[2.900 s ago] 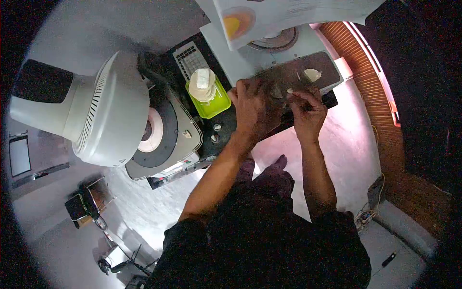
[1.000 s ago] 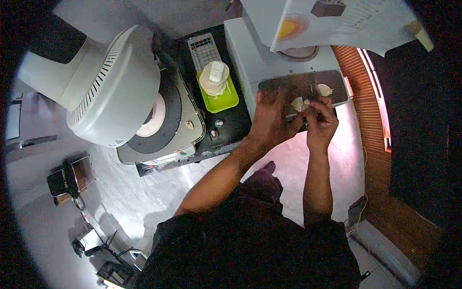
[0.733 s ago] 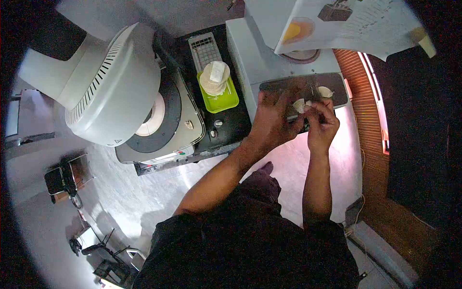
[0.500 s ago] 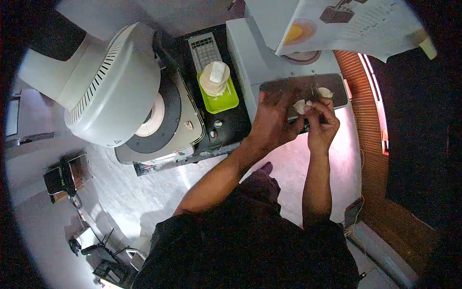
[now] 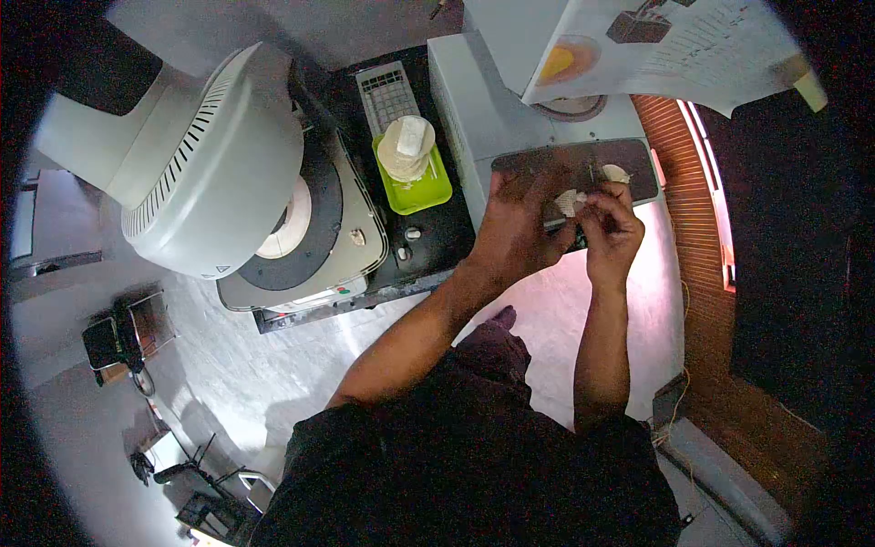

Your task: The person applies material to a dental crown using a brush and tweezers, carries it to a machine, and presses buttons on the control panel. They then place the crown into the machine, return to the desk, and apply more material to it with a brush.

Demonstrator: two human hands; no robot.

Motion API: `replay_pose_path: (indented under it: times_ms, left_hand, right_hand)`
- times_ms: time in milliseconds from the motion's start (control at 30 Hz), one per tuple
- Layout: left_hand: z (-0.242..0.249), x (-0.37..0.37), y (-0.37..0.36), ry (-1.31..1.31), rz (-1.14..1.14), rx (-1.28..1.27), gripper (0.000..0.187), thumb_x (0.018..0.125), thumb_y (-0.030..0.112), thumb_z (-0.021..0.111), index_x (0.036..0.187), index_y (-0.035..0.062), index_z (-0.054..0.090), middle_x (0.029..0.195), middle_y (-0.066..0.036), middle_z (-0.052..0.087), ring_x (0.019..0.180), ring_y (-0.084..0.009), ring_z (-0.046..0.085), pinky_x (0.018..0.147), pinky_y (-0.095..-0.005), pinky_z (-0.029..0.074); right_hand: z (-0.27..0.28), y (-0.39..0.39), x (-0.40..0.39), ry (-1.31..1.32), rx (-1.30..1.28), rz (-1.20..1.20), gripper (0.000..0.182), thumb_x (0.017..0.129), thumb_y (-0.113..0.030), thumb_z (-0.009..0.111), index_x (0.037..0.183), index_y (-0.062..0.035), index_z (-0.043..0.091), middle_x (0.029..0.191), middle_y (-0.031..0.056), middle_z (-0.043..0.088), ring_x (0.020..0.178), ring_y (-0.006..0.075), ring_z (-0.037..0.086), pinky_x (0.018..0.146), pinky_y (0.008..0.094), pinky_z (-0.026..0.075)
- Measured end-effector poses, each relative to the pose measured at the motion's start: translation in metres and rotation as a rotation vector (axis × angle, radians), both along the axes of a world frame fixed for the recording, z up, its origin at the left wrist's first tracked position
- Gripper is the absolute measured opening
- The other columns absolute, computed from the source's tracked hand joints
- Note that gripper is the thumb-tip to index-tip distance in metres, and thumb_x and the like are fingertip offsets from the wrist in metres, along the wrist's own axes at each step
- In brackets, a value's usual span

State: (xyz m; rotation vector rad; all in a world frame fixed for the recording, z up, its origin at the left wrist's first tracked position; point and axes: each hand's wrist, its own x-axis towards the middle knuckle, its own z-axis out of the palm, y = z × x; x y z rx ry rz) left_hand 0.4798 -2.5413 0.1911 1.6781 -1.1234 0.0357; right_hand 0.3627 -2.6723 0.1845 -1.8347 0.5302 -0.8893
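My left hand (image 5: 518,223) is curled, with its fingers and thumb closed around a small off-white ridged piece (image 5: 567,202). Close against it, the fingertips of my right hand (image 5: 611,235) pinch a tiny whitish bit (image 5: 581,197). A rounded cream-coloured piece (image 5: 616,173) shows just above the right hand's fingers. Both hands are over the dark front panel (image 5: 643,164) of a light grey machine, and partly cover it.
Left stands a white domed furnace (image 5: 223,173) with a round dark plate (image 5: 319,237). Between the machines, a green tray (image 5: 415,199) carries stacked pale discs and a white block, beside a keypad (image 5: 386,96). Small white pieces (image 5: 413,234) lie nearby. A printed sheet (image 5: 665,55) hangs upper right.
Only slight finger motion shows: my right fingertips have shifted a little at the small whitish bit. Arms and surroundings stay where they were.
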Motion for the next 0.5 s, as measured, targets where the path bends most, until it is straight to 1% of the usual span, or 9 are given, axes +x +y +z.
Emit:
replay_pose_path:
  times_ms: [67, 167, 267, 367, 500]
  left_hand:
    - [0.005, 0.000, 0.000, -0.010, 0.022, -0.031, 0.059, 0.078, 0.020, 0.081, 0.131, 0.0074, 0.060, 0.119, -0.016, 0.069, 0.112, -0.0383, 0.065, 0.102, -0.0517, 0.041]
    - [-0.003, -0.001, 0.000, 0.058, -0.012, -0.008, 0.058, 0.078, 0.020, 0.081, 0.131, 0.0092, 0.061, 0.121, -0.015, 0.069, 0.114, -0.0377, 0.064, 0.102, -0.0513, 0.041]
    - [0.006, 0.003, 0.000, -0.067, 0.067, -0.034, 0.054, 0.078, 0.031, 0.088, 0.122, 0.0111, 0.065, 0.109, -0.013, 0.074, 0.101, -0.0377, 0.070, 0.090, -0.0485, 0.050]
    - [-0.001, 0.002, 0.004, -0.011, 0.019, -0.032, 0.060, 0.077, 0.020, 0.083, 0.132, 0.0099, 0.060, 0.123, -0.014, 0.068, 0.115, -0.0367, 0.064, 0.099, -0.0514, 0.042]
    - [0.012, 0.004, 0.008, 0.023, 0.020, -0.002, 0.061, 0.077, 0.020, 0.084, 0.132, 0.0094, 0.060, 0.116, -0.013, 0.071, 0.107, -0.0370, 0.067, 0.097, -0.0504, 0.042]
  right_hand:
    - [-0.001, -0.002, -0.001, -0.004, 0.043, 0.012, 0.017, 0.079, 0.004, 0.081, 0.095, -0.0006, 0.077, 0.107, 0.0060, 0.062, 0.098, 0.0167, 0.063, 0.081, 0.0278, 0.051]
    - [-0.001, -0.004, -0.001, -0.034, 0.115, 0.047, 0.018, 0.078, 0.004, 0.081, 0.095, -0.0004, 0.077, 0.107, 0.0061, 0.063, 0.099, 0.0171, 0.063, 0.082, 0.0284, 0.052]
    - [-0.003, -0.006, -0.002, -0.053, 0.173, 0.073, 0.019, 0.078, 0.003, 0.081, 0.096, -0.0006, 0.078, 0.108, 0.0063, 0.064, 0.100, 0.0173, 0.064, 0.083, 0.0280, 0.053]
    - [-0.002, -0.004, -0.003, -0.058, 0.163, 0.066, 0.017, 0.080, 0.003, 0.081, 0.096, -0.0005, 0.078, 0.110, 0.0066, 0.064, 0.101, 0.0171, 0.064, 0.083, 0.0269, 0.053]
    - [0.010, 0.007, -0.003, -0.047, 0.180, 0.015, 0.015, 0.084, 0.003, 0.079, 0.098, -0.0003, 0.079, 0.111, 0.0079, 0.068, 0.098, 0.0160, 0.066, 0.083, 0.0269, 0.054]
